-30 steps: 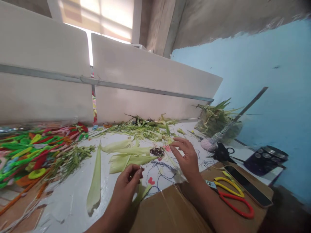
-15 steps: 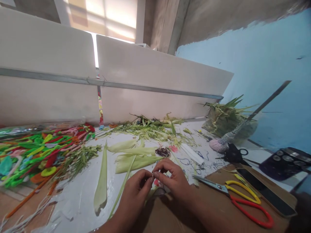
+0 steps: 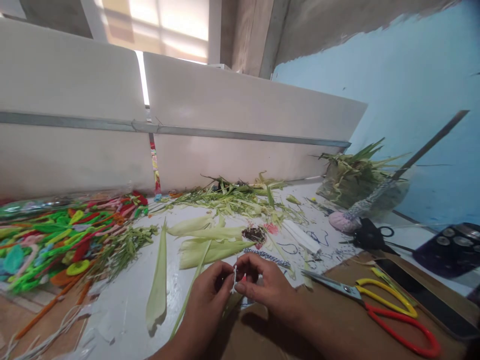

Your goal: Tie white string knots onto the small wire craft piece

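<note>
My left hand [image 3: 206, 297] and my right hand [image 3: 268, 285] meet at the near middle of the table, fingertips pinched. Between them shows a short, thin white string-like piece [image 3: 235, 280], gripped from both sides; its exact make is too small to tell. Just beyond my right hand lies a blue-and-white patterned strip [image 3: 268, 257]. Pale green corn husks [image 3: 213, 254] are spread flat past my fingers, and one long husk [image 3: 156, 290] lies left of my left hand. Something red shows partly behind my right fingers.
Scissors [image 3: 350, 290] with yellow and red handles lie at right beside a phone [image 3: 423, 297]. Colourful fuzzy pieces [image 3: 71, 235] heap at left. Husk scraps [image 3: 228, 197] line the back. A bag of leaves [image 3: 360, 182] and a wrapped stick [image 3: 378, 192] stand at back right.
My fingertips have parted slightly, and the white string-like piece now shows between them. The patterned strip has come into sight beyond my right hand. The view has shifted a little.
</note>
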The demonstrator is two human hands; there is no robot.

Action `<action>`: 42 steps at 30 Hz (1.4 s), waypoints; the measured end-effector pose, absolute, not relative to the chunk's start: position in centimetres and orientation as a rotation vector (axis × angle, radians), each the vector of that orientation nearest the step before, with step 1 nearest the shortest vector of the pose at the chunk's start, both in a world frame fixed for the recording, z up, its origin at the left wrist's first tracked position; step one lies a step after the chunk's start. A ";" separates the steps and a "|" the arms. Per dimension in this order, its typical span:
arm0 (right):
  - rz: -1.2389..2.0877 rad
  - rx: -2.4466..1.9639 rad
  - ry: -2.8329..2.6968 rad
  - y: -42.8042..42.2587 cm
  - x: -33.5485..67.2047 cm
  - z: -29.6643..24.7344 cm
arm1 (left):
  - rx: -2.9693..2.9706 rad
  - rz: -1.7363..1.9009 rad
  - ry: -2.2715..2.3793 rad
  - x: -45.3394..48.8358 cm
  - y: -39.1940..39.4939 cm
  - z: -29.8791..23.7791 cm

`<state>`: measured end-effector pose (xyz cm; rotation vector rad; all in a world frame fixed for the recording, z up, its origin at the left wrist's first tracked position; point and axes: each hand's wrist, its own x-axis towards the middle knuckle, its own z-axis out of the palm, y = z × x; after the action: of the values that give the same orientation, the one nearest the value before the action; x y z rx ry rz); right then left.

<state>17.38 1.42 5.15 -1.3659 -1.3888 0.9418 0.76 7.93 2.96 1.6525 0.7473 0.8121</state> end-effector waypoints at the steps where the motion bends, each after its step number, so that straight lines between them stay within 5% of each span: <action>1: 0.933 -1.369 -1.381 1.4 17.3 5.1 | 1.670 0.810 0.757 0.8 7.9 2.9; 42: 0.576 -1.449 -1.436 0.9 17.8 6.0 | 1.676 0.761 0.768 0.8 8.0 3.2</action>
<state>17.81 0.86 5.99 -1.4490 -1.4361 0.5757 0.78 7.97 3.21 1.6759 0.7678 0.7606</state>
